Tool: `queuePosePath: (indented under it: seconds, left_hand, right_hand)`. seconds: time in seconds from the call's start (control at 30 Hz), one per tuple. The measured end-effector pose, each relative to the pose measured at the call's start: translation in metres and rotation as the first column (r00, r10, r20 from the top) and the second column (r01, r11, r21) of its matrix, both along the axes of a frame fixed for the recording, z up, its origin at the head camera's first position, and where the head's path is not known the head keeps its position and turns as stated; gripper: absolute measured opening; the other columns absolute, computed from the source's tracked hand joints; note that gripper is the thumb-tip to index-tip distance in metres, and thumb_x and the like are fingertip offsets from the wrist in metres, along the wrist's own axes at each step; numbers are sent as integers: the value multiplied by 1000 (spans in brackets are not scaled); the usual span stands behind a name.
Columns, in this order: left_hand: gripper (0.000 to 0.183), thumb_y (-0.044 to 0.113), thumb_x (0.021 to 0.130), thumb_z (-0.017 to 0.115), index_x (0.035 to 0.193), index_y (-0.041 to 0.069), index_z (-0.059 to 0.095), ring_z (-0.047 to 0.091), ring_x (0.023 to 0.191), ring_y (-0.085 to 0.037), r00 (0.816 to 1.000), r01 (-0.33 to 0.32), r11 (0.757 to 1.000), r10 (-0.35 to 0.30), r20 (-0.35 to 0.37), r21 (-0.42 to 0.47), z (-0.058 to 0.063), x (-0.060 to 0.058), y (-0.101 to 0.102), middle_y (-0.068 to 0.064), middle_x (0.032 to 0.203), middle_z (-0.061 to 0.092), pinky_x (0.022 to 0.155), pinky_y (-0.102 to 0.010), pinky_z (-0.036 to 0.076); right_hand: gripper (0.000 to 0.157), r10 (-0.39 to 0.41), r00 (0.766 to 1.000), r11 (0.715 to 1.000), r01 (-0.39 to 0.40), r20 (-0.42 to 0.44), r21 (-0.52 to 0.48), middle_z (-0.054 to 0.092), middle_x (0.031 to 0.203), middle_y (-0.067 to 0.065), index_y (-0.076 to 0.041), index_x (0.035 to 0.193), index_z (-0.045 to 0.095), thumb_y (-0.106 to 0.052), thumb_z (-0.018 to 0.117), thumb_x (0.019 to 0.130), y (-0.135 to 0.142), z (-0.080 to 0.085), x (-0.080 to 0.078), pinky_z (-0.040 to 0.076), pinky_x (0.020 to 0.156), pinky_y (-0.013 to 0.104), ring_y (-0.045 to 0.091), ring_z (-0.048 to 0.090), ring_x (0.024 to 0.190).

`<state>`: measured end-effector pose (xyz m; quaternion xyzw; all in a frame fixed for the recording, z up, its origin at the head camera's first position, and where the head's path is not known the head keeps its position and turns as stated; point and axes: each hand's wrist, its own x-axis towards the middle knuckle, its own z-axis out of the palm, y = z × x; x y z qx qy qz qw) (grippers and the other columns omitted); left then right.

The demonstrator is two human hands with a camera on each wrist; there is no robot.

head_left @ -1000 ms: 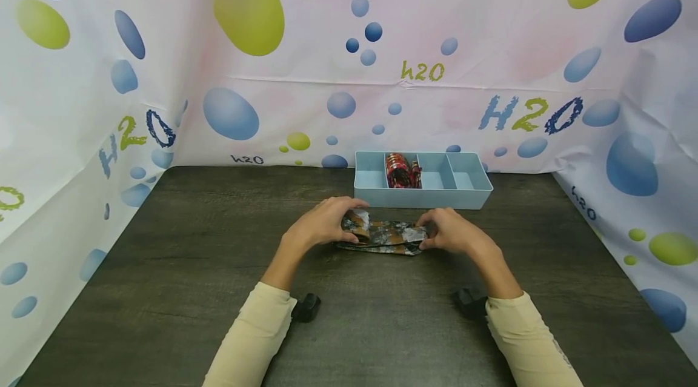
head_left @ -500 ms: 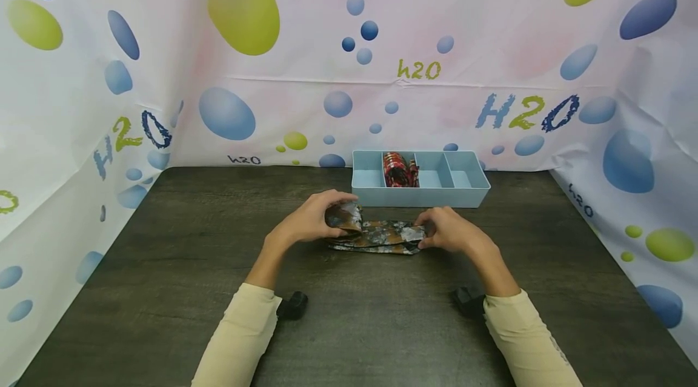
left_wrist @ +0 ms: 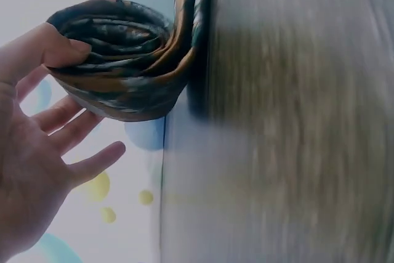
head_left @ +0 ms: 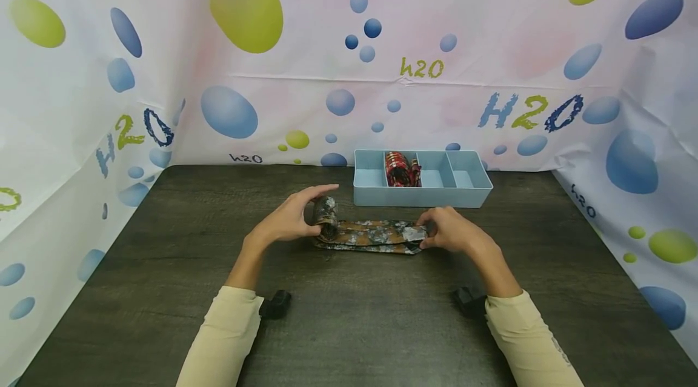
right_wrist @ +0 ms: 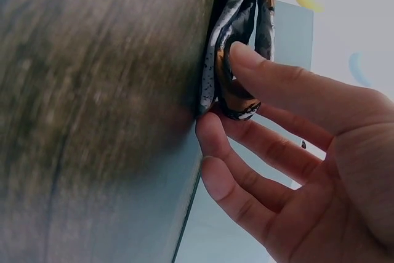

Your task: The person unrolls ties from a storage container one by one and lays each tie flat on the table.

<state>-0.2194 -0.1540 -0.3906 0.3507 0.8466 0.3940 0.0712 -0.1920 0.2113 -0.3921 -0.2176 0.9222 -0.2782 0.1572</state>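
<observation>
A camouflage-patterned strip of folded cloth (head_left: 376, 232), brown, grey and black, lies on the dark table. Its left end is wound into a roll (left_wrist: 117, 93) standing on edge. My left hand (head_left: 286, 217) holds this roll, the thumb on its near side and some fingers behind; the little finger stays extended. At the strip's right end, my right hand (head_left: 449, 229) pinches the folded layers between thumb and fingers. In the right wrist view, the right thumb (right_wrist: 252, 60) presses on a loop of the cloth. Whether the cloth is a necktie or another garment I cannot tell.
Just behind the cloth stands a light blue box (head_left: 422, 198) with several compartments. A red plaid roll of cloth (head_left: 398, 170) sits in its second compartment from the left. A patterned white sheet (head_left: 305, 72) hangs behind the table and at both sides.
My left hand and the roll have moved left, away from the right hand. A longer flat stretch of cloth now shows between the hands. The right hand keeps its place.
</observation>
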Motion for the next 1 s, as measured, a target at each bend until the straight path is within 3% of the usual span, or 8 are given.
queuePosePath:
  seconds: [0.2,0.5,1.0]
  left_hand:
    - [76,-8,85,76,154,-1,44,40,143,-47,1000,-20,998,20,5,-57,-1,2,-18,-24,158,42,110,-66,39]
    - [72,3,84,84,147,-2,50,49,135,-47,999,-31,996,32,12,-86,1,3,-40,-24,148,52,109,-66,40]
    - [75,10,85,86,149,-5,48,48,137,-50,997,-45,993,52,65,-106,4,5,-51,-26,151,50,110,-68,39]
  right_hand:
    - [37,-8,1000,1000,8,9,-2,71,108,21,11,120,69,-1,81,87,1,0,1,59,69,37,21,74,80]
    - [38,-12,1000,1000,12,4,0,72,106,20,11,121,69,-1,81,87,2,-1,0,60,70,37,21,74,81]
    - [40,-11,1000,1000,11,6,23,73,102,16,10,122,68,-4,83,87,0,-2,-1,59,70,37,21,72,82]
